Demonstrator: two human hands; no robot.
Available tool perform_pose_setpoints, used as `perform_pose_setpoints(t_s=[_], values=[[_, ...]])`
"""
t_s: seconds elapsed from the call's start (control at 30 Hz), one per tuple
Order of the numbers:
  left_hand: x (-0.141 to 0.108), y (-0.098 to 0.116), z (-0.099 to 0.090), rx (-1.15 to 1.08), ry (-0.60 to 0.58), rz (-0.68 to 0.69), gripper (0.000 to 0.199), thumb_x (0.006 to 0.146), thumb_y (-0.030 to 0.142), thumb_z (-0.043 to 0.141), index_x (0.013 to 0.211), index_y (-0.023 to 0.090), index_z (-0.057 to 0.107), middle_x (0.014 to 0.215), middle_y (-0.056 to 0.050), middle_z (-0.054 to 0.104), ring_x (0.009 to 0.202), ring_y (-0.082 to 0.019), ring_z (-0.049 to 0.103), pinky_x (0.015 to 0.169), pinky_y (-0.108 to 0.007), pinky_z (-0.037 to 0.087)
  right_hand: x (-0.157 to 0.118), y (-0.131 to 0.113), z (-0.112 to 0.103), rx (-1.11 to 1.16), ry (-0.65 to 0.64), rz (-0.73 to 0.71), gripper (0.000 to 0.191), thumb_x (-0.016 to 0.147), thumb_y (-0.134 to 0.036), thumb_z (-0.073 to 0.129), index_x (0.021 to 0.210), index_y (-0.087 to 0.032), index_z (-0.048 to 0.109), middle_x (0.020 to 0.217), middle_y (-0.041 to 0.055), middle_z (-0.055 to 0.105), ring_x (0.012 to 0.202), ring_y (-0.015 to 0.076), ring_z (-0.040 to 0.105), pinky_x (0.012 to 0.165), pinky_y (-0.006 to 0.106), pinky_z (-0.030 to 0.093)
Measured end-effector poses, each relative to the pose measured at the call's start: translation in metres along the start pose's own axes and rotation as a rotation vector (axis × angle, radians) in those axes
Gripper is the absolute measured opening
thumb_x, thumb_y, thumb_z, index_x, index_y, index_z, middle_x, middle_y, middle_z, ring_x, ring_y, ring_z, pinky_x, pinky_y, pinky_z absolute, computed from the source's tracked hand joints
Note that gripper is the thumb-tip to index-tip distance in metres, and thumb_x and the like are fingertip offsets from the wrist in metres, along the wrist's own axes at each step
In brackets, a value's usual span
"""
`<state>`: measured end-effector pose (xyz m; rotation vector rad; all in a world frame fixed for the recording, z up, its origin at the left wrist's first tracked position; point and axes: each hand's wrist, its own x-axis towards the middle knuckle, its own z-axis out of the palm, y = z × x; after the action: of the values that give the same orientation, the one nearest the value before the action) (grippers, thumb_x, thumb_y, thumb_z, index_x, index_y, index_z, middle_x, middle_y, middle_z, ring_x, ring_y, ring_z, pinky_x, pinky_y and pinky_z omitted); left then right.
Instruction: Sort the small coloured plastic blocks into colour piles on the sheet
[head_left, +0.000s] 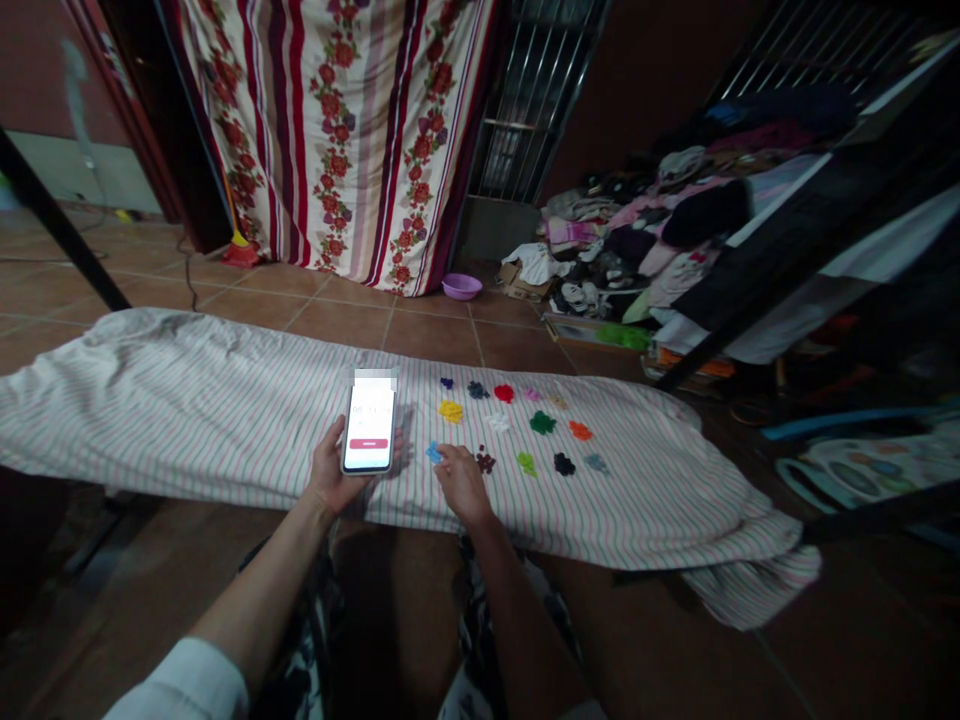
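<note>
My left hand [335, 467] is wrapped round a smartphone [368, 425] with a bright screen and a red button bar, held above the striped cloth [247, 410]. My right hand [461, 482] has its fingers curled together at the edge of a small light blue pile [433, 452]; whatever they hold is too small to make out. Close beside that hand lies a dark brown pile [486, 460]. Farther up the cloth are a yellow pile [451, 411], a white pile [498, 421], a red pile [504, 394] and a green pile [542, 422] of tiny pieces.
To the right lie an orange pile [580, 430], a black pile [564, 464] and a lime green pile [526, 463]. Beyond the cloth a purple basin [462, 287] stands on the tiled floor below a flowered curtain [337, 140]. Heaped clothes [637, 230] fill the back right.
</note>
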<state>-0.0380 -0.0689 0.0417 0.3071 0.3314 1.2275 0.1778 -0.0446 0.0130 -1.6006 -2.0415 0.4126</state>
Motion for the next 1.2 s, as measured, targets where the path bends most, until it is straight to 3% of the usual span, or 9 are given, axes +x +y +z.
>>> perform_pose_setpoints(t_s=[0.13, 0.37, 0.67, 0.9, 1.2], values=[[-0.001, 0.0, 0.002, 0.005, 0.006, -0.007, 0.077, 0.089, 0.048, 0.046, 0.147, 0.008, 0.017, 0.118, -0.025, 0.062, 0.112, -0.035, 0.059, 0.099, -0.051, 0.04, 0.002, -0.001, -0.003, -0.006, 0.01, 0.01, 0.034, 0.083, -0.01, 0.047, 0.112, -0.014, 0.063, 0.108, 0.0123, 0.063, 0.099, 0.0207, 0.058, 0.091, 0.032, 0.045], [0.0, 0.0, -0.005, -0.004, -0.003, -0.016, 0.072, 0.089, 0.047, 0.044, 0.146, 0.009, 0.022, 0.124, -0.025, 0.059, 0.112, -0.036, 0.059, 0.098, -0.053, 0.04, 0.007, -0.007, -0.001, -0.099, -0.053, -0.082, 0.045, 0.084, -0.021, 0.057, 0.129, -0.019, 0.055, 0.135, 0.011, 0.052, 0.123, 0.0256, 0.043, 0.103, 0.04, 0.035], [-0.001, 0.0, -0.002, 0.002, 0.002, -0.027, 0.074, 0.089, 0.049, 0.044, 0.145, 0.007, 0.023, 0.12, -0.026, 0.061, 0.112, -0.036, 0.059, 0.098, -0.053, 0.039, 0.017, -0.008, 0.007, -0.084, -0.101, -0.104, 0.031, 0.084, -0.015, 0.056, 0.113, -0.021, 0.066, 0.12, 0.0075, 0.062, 0.112, 0.0213, 0.051, 0.099, 0.034, 0.037], [-0.002, 0.0, -0.001, 0.003, 0.015, -0.009, 0.075, 0.088, 0.048, 0.046, 0.146, 0.008, 0.022, 0.121, -0.025, 0.061, 0.114, -0.036, 0.057, 0.099, -0.052, 0.039, 0.012, -0.005, 0.0, -0.056, -0.045, -0.084, 0.034, 0.084, -0.018, 0.055, 0.118, -0.019, 0.063, 0.123, 0.0092, 0.06, 0.113, 0.0226, 0.051, 0.101, 0.036, 0.038], [-0.001, 0.001, -0.002, -0.014, 0.018, -0.01, 0.073, 0.089, 0.046, 0.047, 0.147, 0.009, 0.021, 0.124, -0.025, 0.059, 0.116, -0.037, 0.056, 0.098, -0.053, 0.04, 0.014, -0.001, 0.002, -0.08, -0.092, -0.054, 0.039, 0.081, -0.01, 0.053, 0.117, -0.018, 0.064, 0.121, 0.0094, 0.062, 0.111, 0.0216, 0.054, 0.098, 0.033, 0.039]])
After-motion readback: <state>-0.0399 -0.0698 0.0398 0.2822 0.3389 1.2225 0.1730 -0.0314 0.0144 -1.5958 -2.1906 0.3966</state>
